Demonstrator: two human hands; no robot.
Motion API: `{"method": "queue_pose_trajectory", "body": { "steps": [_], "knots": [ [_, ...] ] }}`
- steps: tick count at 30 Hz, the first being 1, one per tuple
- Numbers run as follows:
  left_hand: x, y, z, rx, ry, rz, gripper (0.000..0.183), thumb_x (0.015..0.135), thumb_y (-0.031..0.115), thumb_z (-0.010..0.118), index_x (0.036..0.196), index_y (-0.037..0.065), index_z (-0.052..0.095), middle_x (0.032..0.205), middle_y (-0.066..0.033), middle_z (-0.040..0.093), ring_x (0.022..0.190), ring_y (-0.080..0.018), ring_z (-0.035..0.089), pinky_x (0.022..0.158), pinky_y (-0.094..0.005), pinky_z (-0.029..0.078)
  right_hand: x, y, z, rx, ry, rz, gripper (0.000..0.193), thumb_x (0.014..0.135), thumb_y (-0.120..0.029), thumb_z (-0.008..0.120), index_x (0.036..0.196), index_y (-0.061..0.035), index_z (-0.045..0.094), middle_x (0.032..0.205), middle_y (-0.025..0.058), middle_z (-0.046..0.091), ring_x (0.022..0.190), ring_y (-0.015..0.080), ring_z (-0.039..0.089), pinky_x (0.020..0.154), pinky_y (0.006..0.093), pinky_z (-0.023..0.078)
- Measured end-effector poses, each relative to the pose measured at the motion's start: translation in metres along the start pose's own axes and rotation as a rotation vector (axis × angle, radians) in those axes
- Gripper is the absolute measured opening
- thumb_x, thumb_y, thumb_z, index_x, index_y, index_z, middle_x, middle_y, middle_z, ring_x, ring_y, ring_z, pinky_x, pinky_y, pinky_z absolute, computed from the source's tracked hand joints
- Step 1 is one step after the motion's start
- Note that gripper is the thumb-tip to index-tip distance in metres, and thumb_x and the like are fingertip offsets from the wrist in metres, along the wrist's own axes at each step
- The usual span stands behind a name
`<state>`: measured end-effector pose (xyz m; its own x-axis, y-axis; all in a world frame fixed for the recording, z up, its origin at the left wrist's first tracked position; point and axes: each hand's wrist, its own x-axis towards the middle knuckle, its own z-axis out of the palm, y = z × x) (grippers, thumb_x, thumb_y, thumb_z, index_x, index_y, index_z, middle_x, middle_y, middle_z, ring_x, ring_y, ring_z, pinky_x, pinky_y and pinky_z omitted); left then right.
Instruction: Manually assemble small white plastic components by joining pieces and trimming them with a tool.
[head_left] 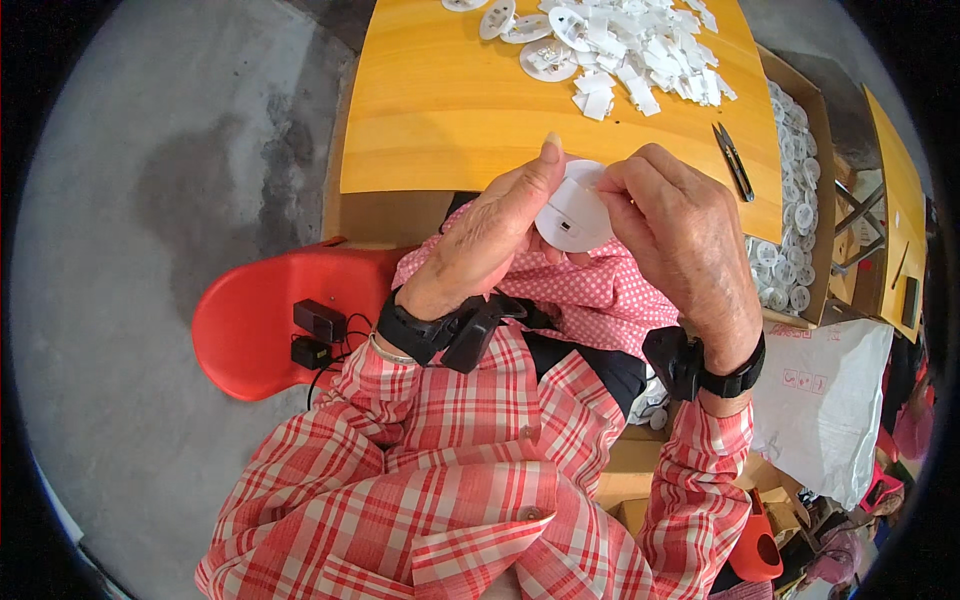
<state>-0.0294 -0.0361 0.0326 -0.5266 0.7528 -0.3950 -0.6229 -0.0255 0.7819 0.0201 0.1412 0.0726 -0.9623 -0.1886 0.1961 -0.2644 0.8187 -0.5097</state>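
My left hand (500, 225) holds a round white plastic disc (572, 225) from beneath, with the thumb raised beside its rim. A rectangular panel and a small dark slot show on the disc's face. At the disc's upper right edge, the fingers of my right hand (665, 210) are pinched together, touching the disc; whether a small piece sits between them is hidden. On the yellow table (430, 130) beyond, several similar round white discs (548, 60) lie beside a heap of flat white plastic pieces (650, 50).
Black thread snips (735, 162) lie at the table's right side. A cardboard box (822, 190) full of round white parts stands right of it. On the left, a red chair (270, 300) carries black power adapters (318, 320). A white sack (830, 410) is at the right.
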Motion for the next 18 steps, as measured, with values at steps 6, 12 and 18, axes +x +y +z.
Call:
{"method": "queue_pose_trajectory", "body": {
  "steps": [6,12,18],
  "knots": [
    [-0.005,0.0,0.008,-0.043,0.075,0.071,0.046,0.101,0.032,0.032,0.127,-0.004,0.043,0.118,-0.0122,0.054,0.108,-0.0203,0.055,0.086,-0.037,0.051,-0.002,0.001,0.003,-0.023,0.011,-0.015,0.009,0.075,-0.007,0.063,0.08,-0.0021,0.056,0.076,0.0107,0.055,0.07,0.03,0.059,0.06,0.0385,0.049],
    [-0.004,0.0,0.007,-0.046,0.133,0.063,0.047,0.101,0.033,0.032,0.129,-0.004,0.041,0.117,-0.0124,0.055,0.108,-0.0196,0.055,0.081,-0.0351,0.052,-0.001,-0.003,0.005,-0.024,0.057,0.036,0.009,0.075,-0.008,0.064,0.081,-0.0044,0.058,0.075,0.0094,0.056,0.07,0.0286,0.06,0.059,0.0372,0.049],
    [-0.005,0.006,0.0,0.096,-0.012,0.017,0.059,0.099,0.048,0.023,0.129,0.001,0.042,0.107,-0.009,0.06,0.088,-0.0166,0.064,0.057,-0.0213,0.048,-0.001,-0.005,0.004,-0.04,0.074,0.026,0.009,0.074,-0.008,0.064,0.081,-0.0051,0.058,0.074,0.0087,0.056,0.07,0.0282,0.06,0.059,0.0367,0.049]
  ]
}}
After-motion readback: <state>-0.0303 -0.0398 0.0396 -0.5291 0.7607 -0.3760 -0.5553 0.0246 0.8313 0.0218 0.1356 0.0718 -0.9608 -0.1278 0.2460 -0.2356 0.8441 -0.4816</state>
